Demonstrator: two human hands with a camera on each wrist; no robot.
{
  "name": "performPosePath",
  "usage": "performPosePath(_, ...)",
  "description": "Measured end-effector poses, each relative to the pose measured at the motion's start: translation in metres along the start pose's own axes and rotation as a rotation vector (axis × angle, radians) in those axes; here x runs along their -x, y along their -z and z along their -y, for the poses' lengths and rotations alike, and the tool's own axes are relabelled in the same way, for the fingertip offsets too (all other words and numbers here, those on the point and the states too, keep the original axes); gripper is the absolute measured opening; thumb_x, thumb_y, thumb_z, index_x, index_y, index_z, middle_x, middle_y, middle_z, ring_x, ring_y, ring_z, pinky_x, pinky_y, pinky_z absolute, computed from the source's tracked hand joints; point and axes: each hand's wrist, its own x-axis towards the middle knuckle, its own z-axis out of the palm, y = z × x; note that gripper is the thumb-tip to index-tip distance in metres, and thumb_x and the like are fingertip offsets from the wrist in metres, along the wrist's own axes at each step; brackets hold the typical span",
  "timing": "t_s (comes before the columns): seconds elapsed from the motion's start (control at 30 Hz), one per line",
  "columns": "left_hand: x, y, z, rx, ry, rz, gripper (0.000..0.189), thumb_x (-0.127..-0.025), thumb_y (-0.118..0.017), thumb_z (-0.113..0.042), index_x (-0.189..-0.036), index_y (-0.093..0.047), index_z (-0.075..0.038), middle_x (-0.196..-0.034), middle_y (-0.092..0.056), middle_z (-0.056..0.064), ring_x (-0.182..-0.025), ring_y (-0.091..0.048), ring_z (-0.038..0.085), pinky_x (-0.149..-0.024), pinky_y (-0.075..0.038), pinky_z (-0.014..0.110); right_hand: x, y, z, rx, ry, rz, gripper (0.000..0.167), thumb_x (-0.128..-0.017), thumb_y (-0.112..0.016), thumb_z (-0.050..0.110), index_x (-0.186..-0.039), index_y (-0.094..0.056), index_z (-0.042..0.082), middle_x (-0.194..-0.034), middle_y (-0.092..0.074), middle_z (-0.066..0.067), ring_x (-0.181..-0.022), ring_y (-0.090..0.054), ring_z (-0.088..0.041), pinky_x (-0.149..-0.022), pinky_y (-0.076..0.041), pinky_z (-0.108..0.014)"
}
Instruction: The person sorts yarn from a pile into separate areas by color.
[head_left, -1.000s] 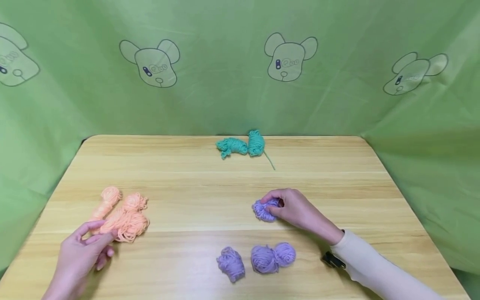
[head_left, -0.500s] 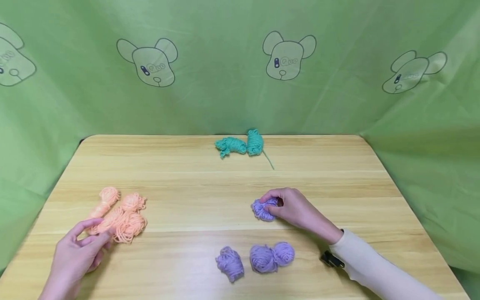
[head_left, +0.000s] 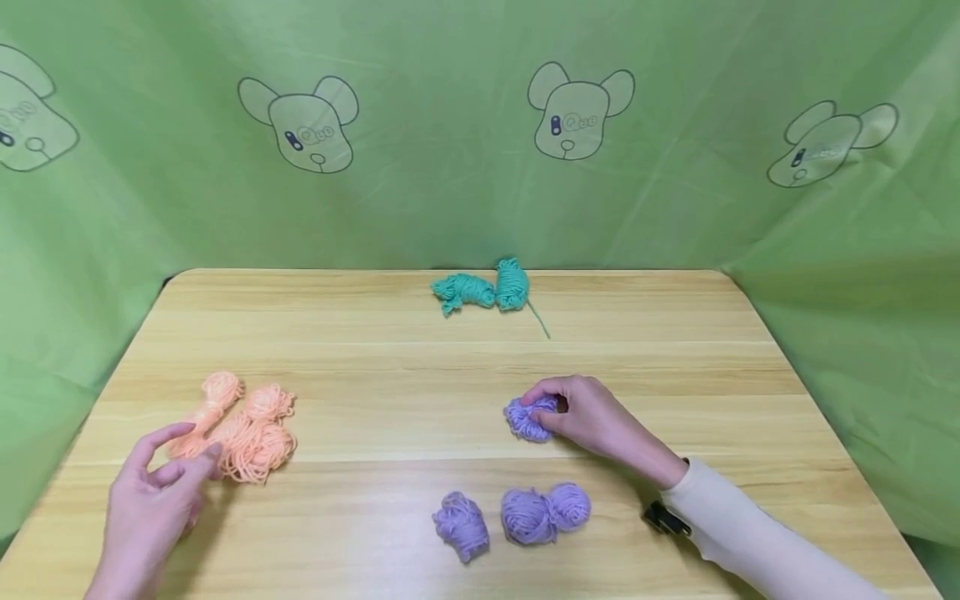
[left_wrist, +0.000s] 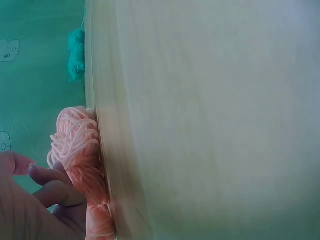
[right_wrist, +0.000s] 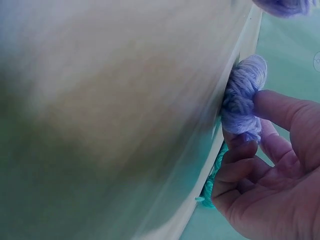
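Note:
My left hand (head_left: pixel 150 500) hovers at the near end of the peach yarn skeins, thumb and forefinger spread apart. One is a looser skein (head_left: pixel 258 450) with looped strands. Beside it, to the left, lies a slimmer peach skein (head_left: pixel 221 392). The left wrist view has the peach yarn (left_wrist: pixel 77 135) just beyond the fingertips, with nothing between thumb and forefinger. My right hand (head_left: pixel 600 421) pinches a small purple yarn skein (head_left: pixel 525 419) low over the table's right half. In the right wrist view the thumb presses on the purple skein (right_wrist: pixel 245 92), and fingers curl beneath it.
Nearer the front lie a single purple skein (head_left: pixel 461 527) and a purple skein with two bulging ends (head_left: pixel 529 517). Two teal skeins (head_left: pixel 512 285) rest at the back edge, one trailing a loose strand. Green cloth (head_left: pixel 442 192) surrounds the wooden table (head_left: pixel 360 358).
The left hand has let go of the peach skein; its thumb and forefinger have spread and drawn back slightly to the left. The right hand still holds the purple skein in place.

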Motion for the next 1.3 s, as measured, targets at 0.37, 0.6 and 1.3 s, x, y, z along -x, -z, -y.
performPosePath(0.37,0.008,-0.009,0.001,-0.009,-0.07,0.038,0.026,-0.107,-0.073,-0.015,-0.128,-0.059,-0.02,-0.08,-0.076,0.003,-0.048,-0.052,0.011,-0.041,-0.042,0.024,-0.001,0.001,0.001,-0.001,0.0,0.003,0.02,-0.094,-0.081,0.003,-0.11,-0.084,0.015,-0.107,-0.078,0.0,-0.068,-0.052,-0.014,-0.06,-0.046,-0.028)
performPosePath(0.6,0.015,-0.023,-0.001,-0.023,-0.058,0.063,0.014,-0.103,-0.078,-0.013,-0.115,-0.074,-0.019,-0.094,-0.076,-0.003,-0.059,-0.059,0.012,-0.046,-0.048,0.025,0.0,0.001,-0.001,0.006,0.014,0.001,0.018,-0.094,-0.083,0.006,-0.109,-0.084,0.016,-0.108,-0.079,-0.001,-0.07,-0.054,-0.013,-0.062,-0.048,-0.029)
performPosePath(1.3,0.028,-0.081,-0.014,-0.153,-0.167,0.19,0.027,-0.101,-0.076,-0.006,-0.127,-0.069,-0.001,-0.105,-0.072,0.006,-0.069,-0.06,0.016,-0.052,-0.047,0.025,0.001,0.001,0.001,-0.006,0.006,0.001,0.02,-0.094,-0.081,0.002,-0.109,-0.084,0.015,-0.104,-0.078,0.001,-0.069,-0.053,-0.013,-0.06,-0.047,-0.028)
